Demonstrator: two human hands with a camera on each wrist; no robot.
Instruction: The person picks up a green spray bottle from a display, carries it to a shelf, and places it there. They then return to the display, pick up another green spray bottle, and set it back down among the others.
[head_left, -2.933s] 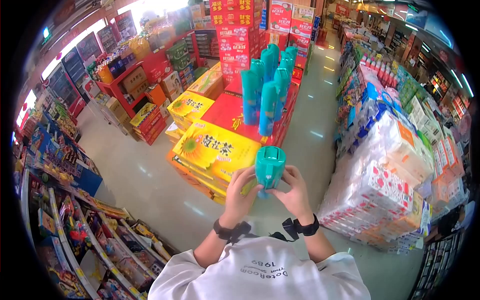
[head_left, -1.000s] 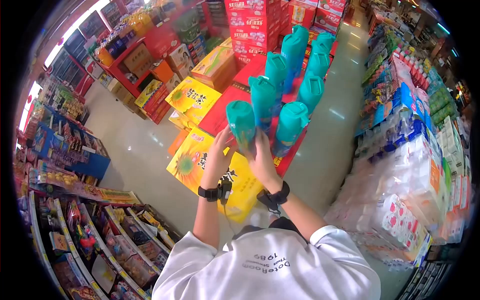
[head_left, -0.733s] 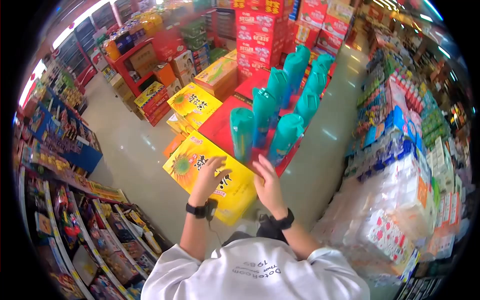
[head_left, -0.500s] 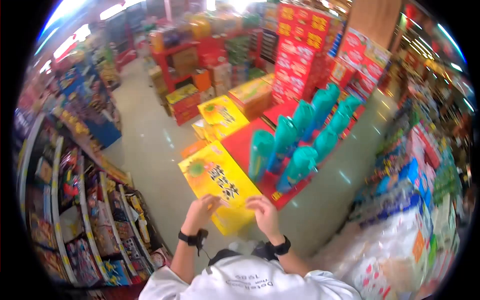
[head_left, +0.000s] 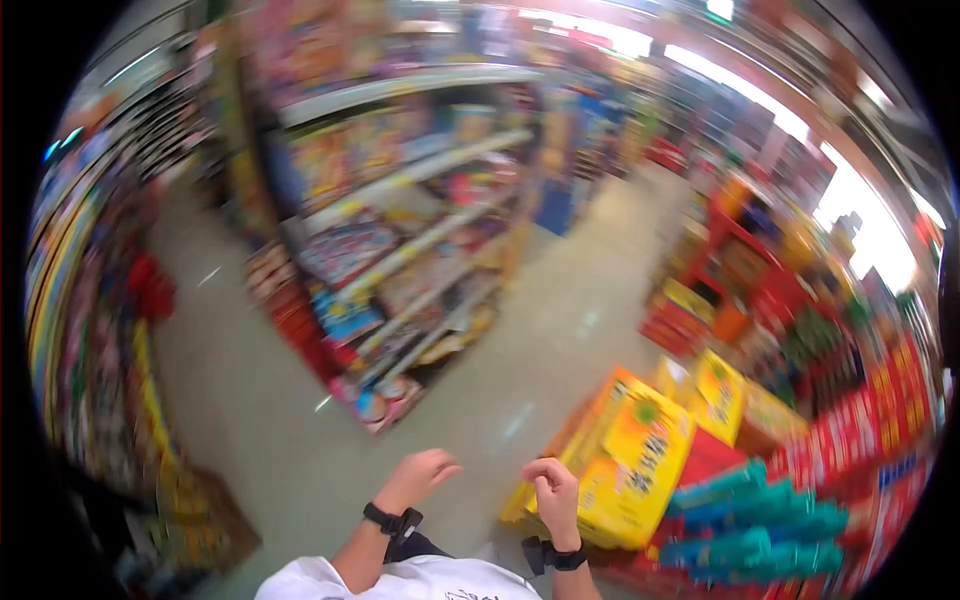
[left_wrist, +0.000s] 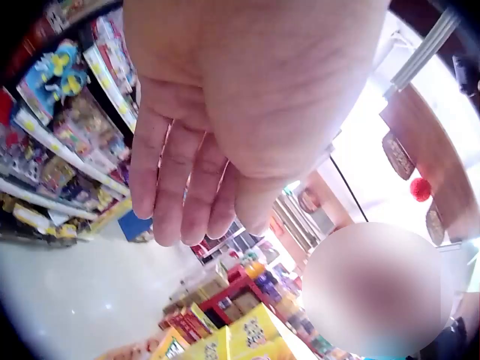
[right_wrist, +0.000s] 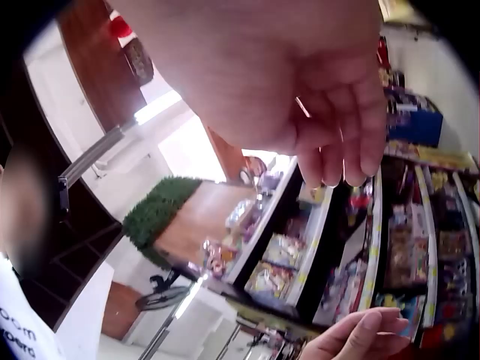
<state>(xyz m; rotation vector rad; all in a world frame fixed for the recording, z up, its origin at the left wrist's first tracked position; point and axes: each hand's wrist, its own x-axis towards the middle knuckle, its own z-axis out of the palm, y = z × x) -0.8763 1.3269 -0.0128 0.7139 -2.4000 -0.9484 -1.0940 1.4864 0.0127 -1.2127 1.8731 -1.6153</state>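
Note:
Both hands hang in front of the body, apart and holding nothing. The left hand (head_left: 418, 478) is over the floor, its fingers relaxed; in the left wrist view the left hand (left_wrist: 195, 165) has nearly straight fingers side by side. Beside the yellow carton (head_left: 640, 465) is the right hand (head_left: 555, 495), its fingers loosely bent; the right wrist view has the right hand (right_wrist: 330, 112) with nothing in it. Several teal bottles (head_left: 750, 550) stand on a red surface (head_left: 708, 458) at the lower right, blurred. Whether the right hand touches the carton, I cannot tell.
A snack shelf (head_left: 400, 190) rises ahead to the left, its lower corner near the floor aisle (head_left: 500, 400). Packed goods (head_left: 90, 350) line the far left. Red cartons (head_left: 870, 420) are stacked at the right.
The head view has swung left, so the cartons and bottles now lie at the right. Earlier both hands held a teal bottle; they let go beside the other bottles and drew back towards the body.

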